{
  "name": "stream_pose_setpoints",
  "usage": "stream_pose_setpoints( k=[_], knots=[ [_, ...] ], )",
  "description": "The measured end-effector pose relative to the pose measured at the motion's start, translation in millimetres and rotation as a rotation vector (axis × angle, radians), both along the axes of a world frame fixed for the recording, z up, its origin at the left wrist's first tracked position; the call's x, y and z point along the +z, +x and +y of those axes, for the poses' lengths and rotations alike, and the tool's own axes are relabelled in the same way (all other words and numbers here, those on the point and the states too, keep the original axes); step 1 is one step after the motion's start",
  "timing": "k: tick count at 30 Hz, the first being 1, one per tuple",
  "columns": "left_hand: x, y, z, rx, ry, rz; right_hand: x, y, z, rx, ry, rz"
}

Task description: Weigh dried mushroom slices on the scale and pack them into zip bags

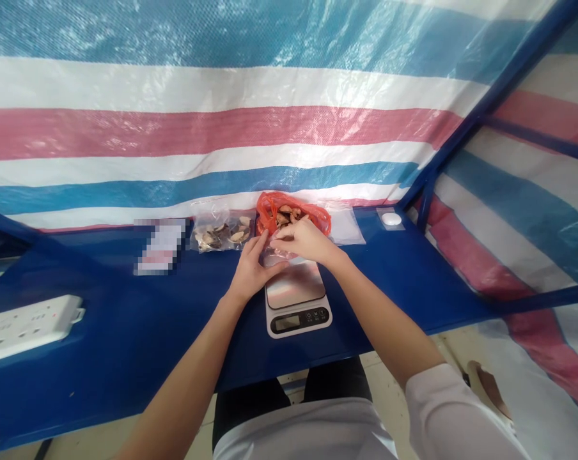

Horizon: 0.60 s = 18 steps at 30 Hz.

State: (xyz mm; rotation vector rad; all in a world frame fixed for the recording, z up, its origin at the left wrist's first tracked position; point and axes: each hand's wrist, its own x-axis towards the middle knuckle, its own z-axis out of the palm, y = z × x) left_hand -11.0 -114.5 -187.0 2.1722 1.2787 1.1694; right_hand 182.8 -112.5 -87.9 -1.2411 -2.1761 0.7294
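Note:
A clear plastic bag point(272, 254) lies at the back of a white digital scale point(296, 297), partly hidden by both hands. My left hand point(251, 271) holds the bag's left side, its thumb reaching across the front. Over the bag's upper part is my right hand point(304, 240), fingers pinched together; what they hold is hidden. Right behind them, an open red plastic bag point(266, 207) contains brown dried slices point(286, 214). To the left lie clear bags of similar pale and brown dried pieces point(212, 236).
On the blue table point(174, 326) are a white power strip point(30, 326) at left and a blurred-out card point(162, 247). Flat clear bags point(349, 227) lie right of the red bag, and a round white item point(391, 219) farther right. Striped sheeting point(222, 134) hangs behind.

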Motion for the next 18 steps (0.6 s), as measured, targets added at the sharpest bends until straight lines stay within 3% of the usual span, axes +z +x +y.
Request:
stream_pose_setpoints(
  k=[5, 18],
  knots=[
    [3.4, -2, -3, 0.019, -0.029, -0.019, -6.2, 7, 7, 0.038, -0.117, 0.207],
    [37.5, 19, -8, 0.032, 0.055, -0.013, 3.0, 0, 4, 0.090, -0.093, 0.167]
  ],
)
